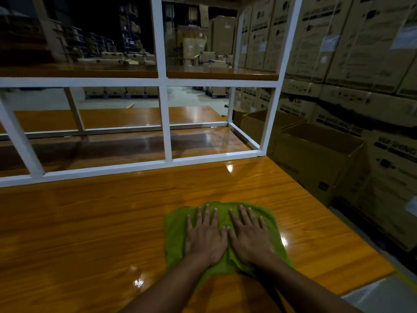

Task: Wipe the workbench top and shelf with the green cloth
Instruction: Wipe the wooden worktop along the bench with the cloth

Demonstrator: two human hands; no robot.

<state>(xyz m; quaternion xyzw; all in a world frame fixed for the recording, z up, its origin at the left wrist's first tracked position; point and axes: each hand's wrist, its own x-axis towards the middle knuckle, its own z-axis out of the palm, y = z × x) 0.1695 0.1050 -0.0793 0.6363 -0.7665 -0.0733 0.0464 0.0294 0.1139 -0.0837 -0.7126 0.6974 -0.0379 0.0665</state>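
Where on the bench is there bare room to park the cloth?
The workbench top is bare left of the green cloth, and ahead of it up to the white shelf frame. Both hands, left hand and right hand, lie flat on the cloth near the right edge.

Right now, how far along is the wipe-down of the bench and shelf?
In hand: left hand and right hand press flat on the green cloth, spread on the workbench top near its right end. Done: cannot tell; the top is glossy all over, with no clear wiped edge. Left: the shelf in the white frame, with no cloth on it.
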